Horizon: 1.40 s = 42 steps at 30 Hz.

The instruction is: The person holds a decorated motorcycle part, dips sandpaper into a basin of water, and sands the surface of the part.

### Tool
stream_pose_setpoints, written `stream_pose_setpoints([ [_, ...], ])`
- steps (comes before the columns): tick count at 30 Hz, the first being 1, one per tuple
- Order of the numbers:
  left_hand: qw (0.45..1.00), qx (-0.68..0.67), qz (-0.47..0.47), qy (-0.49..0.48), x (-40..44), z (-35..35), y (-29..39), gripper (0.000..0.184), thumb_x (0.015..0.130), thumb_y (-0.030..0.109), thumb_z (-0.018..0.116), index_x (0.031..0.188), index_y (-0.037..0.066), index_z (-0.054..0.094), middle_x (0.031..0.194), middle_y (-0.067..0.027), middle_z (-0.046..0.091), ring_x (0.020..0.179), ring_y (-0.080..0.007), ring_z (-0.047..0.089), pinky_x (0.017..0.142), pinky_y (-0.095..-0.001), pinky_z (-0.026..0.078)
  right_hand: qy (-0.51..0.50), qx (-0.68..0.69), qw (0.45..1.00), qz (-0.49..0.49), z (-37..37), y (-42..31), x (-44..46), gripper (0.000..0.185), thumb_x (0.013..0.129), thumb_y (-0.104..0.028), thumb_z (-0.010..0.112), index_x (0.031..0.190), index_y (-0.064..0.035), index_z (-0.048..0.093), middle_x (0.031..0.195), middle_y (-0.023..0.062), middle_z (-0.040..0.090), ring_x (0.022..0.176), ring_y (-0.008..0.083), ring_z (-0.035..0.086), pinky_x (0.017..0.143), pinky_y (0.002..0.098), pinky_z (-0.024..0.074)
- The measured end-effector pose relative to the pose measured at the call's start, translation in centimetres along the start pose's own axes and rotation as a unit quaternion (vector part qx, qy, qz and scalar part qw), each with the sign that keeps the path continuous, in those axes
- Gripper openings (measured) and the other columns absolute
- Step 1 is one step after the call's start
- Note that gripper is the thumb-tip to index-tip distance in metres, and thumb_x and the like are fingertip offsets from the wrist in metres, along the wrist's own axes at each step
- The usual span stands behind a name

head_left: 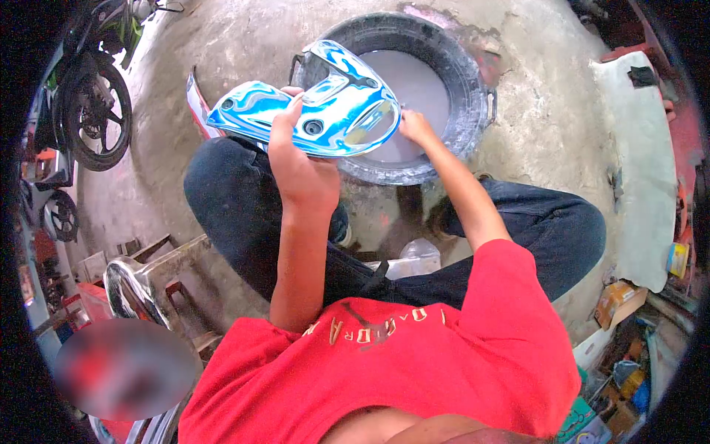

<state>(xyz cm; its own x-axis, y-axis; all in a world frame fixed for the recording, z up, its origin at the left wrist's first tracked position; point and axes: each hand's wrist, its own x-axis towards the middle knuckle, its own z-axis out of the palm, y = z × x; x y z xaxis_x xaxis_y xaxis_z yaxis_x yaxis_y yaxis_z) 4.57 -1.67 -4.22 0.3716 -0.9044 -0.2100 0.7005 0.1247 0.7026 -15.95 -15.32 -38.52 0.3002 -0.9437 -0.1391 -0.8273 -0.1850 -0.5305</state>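
A glossy motorcycle fairing panel (344, 105), swirled in blue and white, is tilted above the near left part of a black tub. My left hand (299, 159) grips its lower edge, thumb over the painted face and the other fingers hidden underneath. At the panel's right end is my right hand (416, 127), closed, with its fingertips partly hidden at the edge; what they hold, if anything, does not show. Below both hands stands the round black tub (470, 81), holding cloudy greyish water (425, 85).
Another red and white panel (197, 102) leans left of my knee. A motorcycle wheel (95, 111) stands at far left, with a metal frame (133, 288) lower down. A long pale panel (642, 177) lies at right, near a cardboard box (620, 302). A blurred patch covers the lower left.
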Motion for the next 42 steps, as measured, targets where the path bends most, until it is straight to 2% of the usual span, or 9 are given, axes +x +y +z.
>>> stream_pose_setpoints([
  [6,1.000,0.002,-0.022,0.019,0.5,-0.3,-0.7,0.029,0.092,0.017,0.051,0.119,0.006,0.053,0.112,-0.0126,0.060,0.107,-0.0300,0.062,0.088,-0.0505,0.053,-0.219,0.027,0.974,0.048,0.7,0.2,1.0,0.031,0.077,-0.020,0.066,0.107,-0.0126,0.071,0.101,0.0201,0.069,0.096,0.0367,0.067,0.085,0.0469,0.0520],
  [13,0.999,0.011,-0.032,0.023,0.8,-0.5,-1.3,0.028,0.091,0.017,0.052,0.118,0.007,0.054,0.112,-0.0123,0.061,0.108,-0.0318,0.061,0.085,-0.0529,0.053,0.024,-0.019,0.988,0.153,-2.5,1.2,-0.5,0.034,0.080,-0.028,0.067,0.108,-0.0095,0.070,0.103,0.0219,0.068,0.097,0.0375,0.066,0.086,0.0470,0.0515],
  [17,0.999,0.010,-0.031,0.008,0.7,-0.3,-1.2,0.028,0.091,0.017,0.052,0.116,0.006,0.054,0.110,-0.0117,0.061,0.107,-0.0297,0.062,0.090,-0.0485,0.052,-0.101,0.017,0.989,0.104,0.1,2.9,0.7,0.034,0.081,-0.031,0.068,0.106,-0.0080,0.071,0.097,0.0207,0.069,0.096,0.0358,0.067,0.084,0.0457,0.0512],
  [22,0.999,-0.005,-0.022,0.037,0.4,0.5,-1.0,0.025,0.090,0.014,0.053,0.114,0.005,0.055,0.108,-0.0088,0.062,0.105,-0.0249,0.062,0.093,-0.0435,0.051,0.014,0.185,0.976,0.118,-2.1,0.6,1.0,0.032,0.083,-0.037,0.070,0.088,-0.0051,0.073,0.074,0.0092,0.071,0.073,0.0209,0.069,0.068,0.0365,0.0522],
  [28,0.999,-0.031,-0.013,0.031,0.4,0.4,-0.8,0.023,0.090,0.015,0.054,0.111,0.006,0.056,0.107,-0.0080,0.063,0.105,-0.0251,0.062,0.091,-0.0440,0.051,-0.112,0.491,0.858,0.099,-13.7,-4.7,4.1,0.028,0.087,-0.033,0.071,0.102,-0.0091,0.070,0.091,0.0005,0.070,0.079,0.0118,0.066,0.072,0.0303,0.0561],
  [34,0.996,-0.058,-0.053,0.042,-0.4,1.3,0.0,0.021,0.089,0.015,0.054,0.109,0.007,0.057,0.106,-0.0080,0.064,0.104,-0.0251,0.062,0.091,-0.0447,0.050,-0.068,0.250,0.964,-0.054,-29.3,-15.6,2.2,0.030,0.088,-0.038,0.070,0.098,-0.0104,0.073,0.082,-0.0009,0.069,0.071,0.0080,0.064,0.062,0.0248,0.0512],
  [36,0.996,-0.072,-0.054,0.024,-0.5,1.3,-0.1,0.022,0.089,0.015,0.055,0.109,0.007,0.057,0.107,-0.0081,0.063,0.104,-0.0251,0.062,0.092,-0.0446,0.049,-0.037,0.115,0.987,-0.109,-31.6,-16.9,2.8,0.047,0.084,-0.047,0.069,0.092,-0.0011,0.073,0.076,0.0099,0.071,0.069,0.0175,0.066,0.066,0.0348,0.0527],
  [39,0.995,-0.083,-0.054,-0.027,-0.7,1.4,-0.2,0.019,0.090,0.017,0.054,0.108,0.011,0.056,0.104,-0.0039,0.062,0.098,-0.0199,0.064,0.084,-0.0367,0.053,-0.119,0.082,0.985,-0.098,-37.2,-24.9,-5.1,0.042,0.079,-0.034,0.078,0.102,-0.0008,0.069,0.079,0.0092,0.068,0.072,0.0150,0.061,0.071,0.0295,0.0509],
  [42,0.993,-0.095,-0.046,-0.052,-0.7,1.5,-0.6,0.019,0.089,0.014,0.054,0.108,0.010,0.056,0.103,-0.0044,0.062,0.099,-0.0206,0.064,0.086,-0.0372,0.052,-0.037,-0.020,0.958,-0.285,-36.7,-25.8,-7.9,0.039,0.087,-0.039,0.067,0.096,-0.0007,0.072,0.082,0.0170,0.071,0.073,0.0258,0.068,0.069,0.0380,0.0521],
])
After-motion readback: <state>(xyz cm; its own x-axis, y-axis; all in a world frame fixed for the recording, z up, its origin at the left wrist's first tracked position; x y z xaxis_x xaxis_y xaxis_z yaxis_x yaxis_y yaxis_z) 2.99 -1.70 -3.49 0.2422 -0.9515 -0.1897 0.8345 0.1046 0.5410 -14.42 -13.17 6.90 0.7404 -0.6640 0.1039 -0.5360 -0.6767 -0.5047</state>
